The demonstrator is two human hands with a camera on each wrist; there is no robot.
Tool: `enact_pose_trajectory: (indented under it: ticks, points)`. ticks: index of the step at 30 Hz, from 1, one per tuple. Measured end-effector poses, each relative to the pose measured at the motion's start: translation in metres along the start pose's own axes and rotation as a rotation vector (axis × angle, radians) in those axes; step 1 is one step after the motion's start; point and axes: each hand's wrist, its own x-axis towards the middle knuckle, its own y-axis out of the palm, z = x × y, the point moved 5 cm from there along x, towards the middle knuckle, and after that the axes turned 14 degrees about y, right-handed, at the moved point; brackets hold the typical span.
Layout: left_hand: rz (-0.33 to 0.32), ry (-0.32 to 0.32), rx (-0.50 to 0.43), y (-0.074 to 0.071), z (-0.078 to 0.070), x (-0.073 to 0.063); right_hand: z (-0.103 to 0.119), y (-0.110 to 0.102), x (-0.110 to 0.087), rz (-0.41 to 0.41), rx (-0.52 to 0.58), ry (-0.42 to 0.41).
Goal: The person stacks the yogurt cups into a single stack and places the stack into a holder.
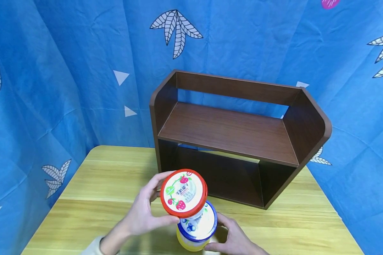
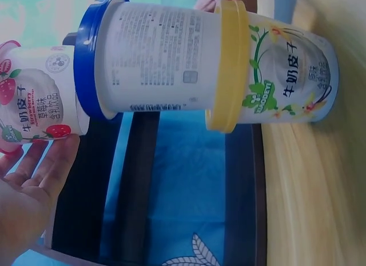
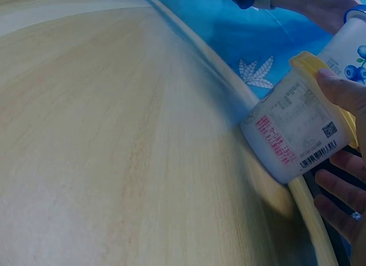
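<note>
Three printed milk-drink cups stand in a stack on the table. At the top is the red-lidded strawberry cup [image 1: 182, 193], gripped by my left hand [image 1: 142, 214] with thumb and fingers on either side. Its base sits right at the lid of the blue-lidded blueberry cup [image 1: 202, 225]. Beneath that, the yellow-lidded cup [image 2: 291, 77] rests on the table as the lowest one. My right hand [image 1: 234, 235] holds it near the lid, its thumb on the yellow rim and fingers round the far side, as the right wrist view shows.
Behind the stack stands a dark brown two-tier shelf [image 1: 229, 131] on the light wooden table [image 1: 115, 177]. A blue curtain [image 1: 83, 53] with leaf prints hangs behind the table and along its sides.
</note>
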Motion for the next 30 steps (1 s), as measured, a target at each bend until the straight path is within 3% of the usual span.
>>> enact_pose_trajectory:
  ticks: [15, 19, 30]
  points:
    - [0.053, -0.037, -0.05, 0.019, -0.001, 0.001, 0.004, -0.001, -0.001, -0.001, -0.026, 0.01]
    - [0.072, -0.026, -0.047, 0.022, 0.0, 0.003, 0.004, -0.001, -0.001, 0.009, -0.016, 0.027]
    - [0.135, -0.041, 0.006, 0.026, 0.0, 0.009, 0.0, -0.001, -0.001, -0.018, -0.037, -0.026]
